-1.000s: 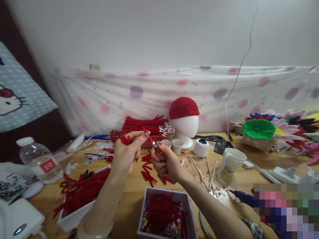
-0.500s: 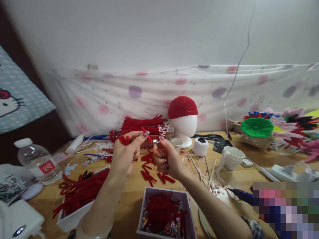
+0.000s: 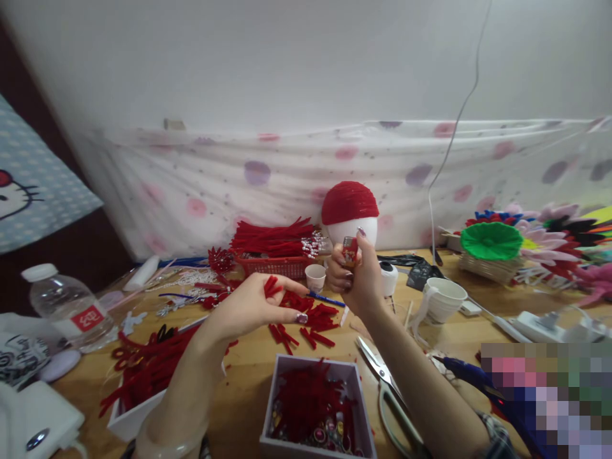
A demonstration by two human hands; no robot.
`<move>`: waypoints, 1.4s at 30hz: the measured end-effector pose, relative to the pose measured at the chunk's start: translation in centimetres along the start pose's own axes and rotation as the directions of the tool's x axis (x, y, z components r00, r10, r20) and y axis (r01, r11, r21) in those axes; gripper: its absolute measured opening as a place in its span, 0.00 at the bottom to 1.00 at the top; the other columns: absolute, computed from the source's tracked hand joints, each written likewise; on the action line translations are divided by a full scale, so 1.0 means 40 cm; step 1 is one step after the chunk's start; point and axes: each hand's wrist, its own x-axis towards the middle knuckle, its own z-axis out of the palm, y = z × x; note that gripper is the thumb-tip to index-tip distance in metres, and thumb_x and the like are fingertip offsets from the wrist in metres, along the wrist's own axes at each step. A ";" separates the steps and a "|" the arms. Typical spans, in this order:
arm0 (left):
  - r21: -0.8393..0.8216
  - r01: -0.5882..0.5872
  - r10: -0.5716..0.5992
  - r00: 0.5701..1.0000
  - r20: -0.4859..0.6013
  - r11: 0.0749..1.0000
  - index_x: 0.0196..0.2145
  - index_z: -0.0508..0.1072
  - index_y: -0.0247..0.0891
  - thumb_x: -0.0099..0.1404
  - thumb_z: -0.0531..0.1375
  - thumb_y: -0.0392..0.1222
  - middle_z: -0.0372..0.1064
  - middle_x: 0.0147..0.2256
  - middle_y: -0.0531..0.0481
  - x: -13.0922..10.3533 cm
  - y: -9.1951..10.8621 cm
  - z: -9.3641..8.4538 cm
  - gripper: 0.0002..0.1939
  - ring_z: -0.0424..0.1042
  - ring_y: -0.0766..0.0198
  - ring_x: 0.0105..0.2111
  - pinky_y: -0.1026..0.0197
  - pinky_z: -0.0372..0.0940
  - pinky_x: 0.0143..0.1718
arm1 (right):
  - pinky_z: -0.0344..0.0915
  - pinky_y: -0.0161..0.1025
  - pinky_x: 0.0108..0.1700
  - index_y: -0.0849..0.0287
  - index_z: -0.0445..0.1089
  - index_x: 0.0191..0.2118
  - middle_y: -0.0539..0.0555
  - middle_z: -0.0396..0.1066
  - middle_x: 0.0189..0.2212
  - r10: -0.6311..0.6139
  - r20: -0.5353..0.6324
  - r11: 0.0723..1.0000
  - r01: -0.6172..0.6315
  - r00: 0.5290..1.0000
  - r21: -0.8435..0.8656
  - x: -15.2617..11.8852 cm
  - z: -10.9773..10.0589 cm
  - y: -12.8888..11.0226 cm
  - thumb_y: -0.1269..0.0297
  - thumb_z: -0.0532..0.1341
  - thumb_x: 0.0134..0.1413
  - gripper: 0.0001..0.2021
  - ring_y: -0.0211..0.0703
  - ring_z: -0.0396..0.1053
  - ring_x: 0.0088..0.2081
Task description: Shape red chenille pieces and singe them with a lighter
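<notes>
My left hand (image 3: 261,303) is turned over the middle of the table, its fingers around several short red fuzzy pieces (image 3: 272,287). Thumb and forefinger are apart at the tips. My right hand (image 3: 358,274) is wrapped round a red patterned lighter (image 3: 350,250), held upright in front of a white foam head (image 3: 354,227) that wears a red cap (image 3: 350,201). More short red pieces (image 3: 321,317) lie on the table between and below the hands. Nearest me stands a white box (image 3: 272,408) with red strips and beads inside.
Scissors (image 3: 382,373) lie beside my right forearm. A red basket (image 3: 277,266) of long red stems stands behind. On the left are a water bottle (image 3: 67,306) and a box of red strips (image 3: 143,411); on the right, a white cup (image 3: 444,299), green flower (image 3: 491,241) and blue glue gun (image 3: 466,371).
My right hand has moved right and up with the lighter, away from my left hand. My left hand has lowered and turned, and its thumb and forefinger have parted.
</notes>
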 end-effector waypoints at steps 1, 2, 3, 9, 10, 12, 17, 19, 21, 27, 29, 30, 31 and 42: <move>0.001 0.002 -0.002 1.000 -0.010 1.000 0.35 0.82 0.38 0.45 0.71 0.37 0.46 0.17 0.63 0.001 -0.001 0.002 0.15 0.43 0.73 0.18 0.66 0.37 0.20 | 0.34 0.32 0.15 0.55 0.53 0.18 0.40 0.40 0.11 0.007 0.011 0.998 -0.007 1.000 -0.064 -0.003 0.004 0.003 0.33 0.60 0.47 0.30 0.29 0.35 0.14; -0.005 -0.002 0.002 1.000 -0.014 1.000 0.34 0.81 0.38 0.45 0.71 0.36 0.46 0.18 0.63 0.002 -0.002 0.005 0.15 0.44 0.73 0.18 0.67 0.38 0.20 | 0.35 0.32 0.15 0.56 0.55 0.18 0.40 0.43 0.11 0.003 0.028 0.989 0.001 1.000 -0.150 -0.008 0.010 0.008 0.35 0.63 0.46 0.29 0.29 0.37 0.14; -0.020 -0.013 0.013 1.000 -0.012 1.000 0.33 0.81 0.37 0.45 0.70 0.35 0.48 0.18 0.63 0.004 -0.003 0.008 0.13 0.46 0.72 0.18 0.67 0.40 0.20 | 0.37 0.32 0.16 0.57 0.58 0.19 0.41 0.46 0.12 -0.006 0.055 0.969 0.019 0.998 -0.246 -0.015 0.017 0.014 0.38 0.66 0.45 0.27 0.29 0.40 0.14; -0.130 -0.052 0.053 0.999 0.000 0.990 0.28 0.75 0.37 0.46 0.66 0.28 0.71 0.28 0.52 0.012 -0.007 0.030 0.10 0.67 0.65 0.28 0.64 0.61 0.30 | 0.58 0.35 0.26 0.62 0.74 0.26 0.50 0.69 0.21 -0.019 0.260 0.848 0.154 0.965 -0.507 -0.047 0.055 0.035 0.58 0.72 0.44 0.12 0.35 0.60 0.23; -0.144 -0.052 0.052 0.999 -0.008 0.988 0.30 0.75 0.37 0.46 0.67 0.29 0.72 0.29 0.52 0.012 -0.004 0.032 0.11 0.68 0.64 0.30 0.64 0.63 0.32 | 0.58 0.35 0.26 0.61 0.73 0.26 0.50 0.69 0.21 -0.031 0.248 0.850 0.156 0.968 -0.504 -0.047 0.055 0.034 0.59 0.71 0.45 0.11 0.35 0.61 0.23; -0.193 -0.064 0.058 0.998 -0.039 0.979 0.32 0.75 0.37 0.45 0.69 0.30 0.74 0.30 0.51 0.010 0.004 0.032 0.14 0.71 0.63 0.32 0.63 0.65 0.33 | 0.57 0.34 0.25 0.61 0.73 0.26 0.49 0.69 0.21 -0.059 0.206 0.871 0.151 0.977 -0.468 -0.043 0.052 0.031 0.60 0.72 0.43 0.11 0.35 0.61 0.23; -0.282 -0.092 0.044 0.984 -0.175 0.955 0.38 0.75 0.36 0.48 0.73 0.42 0.74 0.28 0.51 0.007 0.010 0.022 0.20 0.57 0.76 0.16 0.70 0.52 0.17 | 0.40 0.31 0.18 0.60 0.71 0.29 0.41 0.55 0.13 -0.033 0.070 0.947 0.053 0.997 -0.316 -0.029 0.041 0.035 0.58 0.72 0.41 0.14 0.28 0.45 0.15; -0.298 -0.140 0.066 0.968 -0.244 0.944 0.38 0.75 0.36 0.50 0.72 0.48 0.72 0.24 0.54 0.012 -0.002 0.018 0.20 0.48 0.79 0.13 0.71 0.43 0.13 | 0.35 0.32 0.17 0.60 0.69 0.30 0.38 0.49 0.11 0.035 0.065 0.974 -0.019 0.997 -0.224 -0.028 0.042 0.043 0.57 0.73 0.40 0.16 0.28 0.40 0.15; -0.308 -0.198 0.095 0.943 -0.320 0.930 0.35 0.76 0.36 0.51 0.72 0.51 0.64 0.18 0.58 0.021 -0.017 0.016 0.19 0.46 0.78 0.12 0.71 0.42 0.13 | 0.33 0.31 0.17 0.59 0.67 0.31 0.37 0.46 0.12 0.100 0.082 0.987 -0.089 0.992 -0.132 -0.029 0.046 0.051 0.55 0.73 0.38 0.18 0.27 0.36 0.15; -0.281 -0.299 0.140 0.870 -0.473 0.912 0.29 0.80 0.34 0.47 0.74 0.53 0.53 0.14 0.61 0.042 -0.043 0.009 0.19 0.46 0.78 0.13 0.71 0.43 0.13 | 0.32 0.31 0.17 0.58 0.64 0.29 0.36 0.43 0.13 0.145 0.133 0.988 -0.135 0.981 -0.080 -0.029 0.055 0.067 0.50 0.71 0.43 0.20 0.27 0.34 0.16; -0.273 -0.283 0.138 0.882 -0.451 0.919 0.28 0.81 0.33 0.45 0.74 0.53 0.55 0.14 0.60 0.040 -0.042 0.004 0.20 0.47 0.78 0.14 0.71 0.43 0.14 | 0.31 0.32 0.17 0.59 0.65 0.29 0.37 0.42 0.13 0.148 0.159 0.987 -0.136 0.976 -0.086 -0.027 0.053 0.071 0.49 0.69 0.45 0.19 0.27 0.34 0.16; -0.275 -0.279 0.136 0.886 -0.443 0.920 0.28 0.81 0.33 0.45 0.75 0.53 0.55 0.14 0.59 0.038 -0.039 0.003 0.20 0.47 0.78 0.14 0.71 0.43 0.14 | 0.31 0.32 0.17 0.60 0.66 0.29 0.37 0.42 0.13 0.148 0.172 0.987 -0.135 0.974 -0.084 -0.026 0.052 0.073 0.50 0.69 0.45 0.19 0.27 0.34 0.16; -0.283 -0.277 0.132 0.888 -0.440 0.918 0.28 0.81 0.33 0.45 0.75 0.53 0.55 0.14 0.60 0.036 -0.036 0.002 0.20 0.47 0.78 0.14 0.71 0.43 0.14 | 0.31 0.32 0.18 0.61 0.67 0.30 0.37 0.42 0.13 0.143 0.184 0.988 -0.130 0.972 -0.081 -0.026 0.050 0.076 0.51 0.70 0.45 0.18 0.27 0.34 0.16; -0.545 -0.371 0.099 0.881 -0.463 0.752 0.28 0.82 0.33 0.44 0.75 0.54 0.42 0.13 0.65 0.032 -0.006 0.037 0.21 0.39 0.79 0.14 0.72 0.38 0.13 | 0.36 0.33 0.18 0.61 0.70 0.29 0.38 0.46 0.12 -0.070 0.144 0.995 0.078 0.987 -0.055 -0.025 0.059 0.101 0.51 0.70 0.45 0.18 0.28 0.38 0.16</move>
